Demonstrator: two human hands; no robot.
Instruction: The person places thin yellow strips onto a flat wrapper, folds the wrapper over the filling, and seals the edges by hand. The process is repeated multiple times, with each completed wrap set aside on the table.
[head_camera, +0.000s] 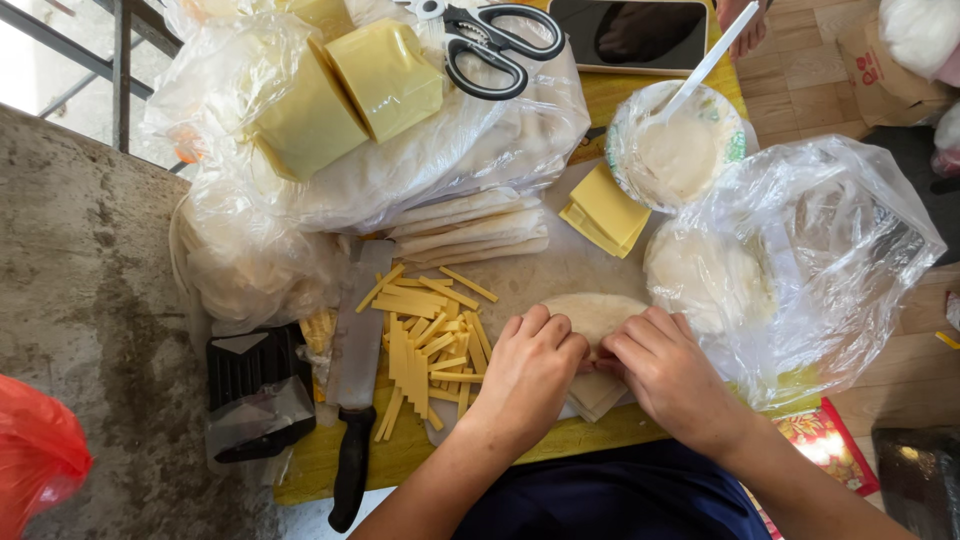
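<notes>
Looks like a home food-prep corner, makeshift rather than a proper kitchen: low wooden table (610, 100) over wooden floorboards (800, 70), rough concrete ledge (90, 260) and window bars (120, 60) on the left, cleaver (357, 350), scissors (490, 40), cheese blocks (385, 75) in plastic bags.

Pale, thin round pastry wrapper (592, 312), flat on the board at near centre, its far edge curved and bare, its near part covered by two hands. Left hand (530, 372) knuckles-up, fingers curled down onto the wrapper's left side; right hand (668, 372) likewise pressed on its right side, fingertips of both nearly meeting over the middle. Beneath and just nearer, a small stack of folded wrappers (597, 393), off-white, edges peeking out between the wrists. Whether anything lies inside the wrapper under the fingers, hidden from view.
</notes>
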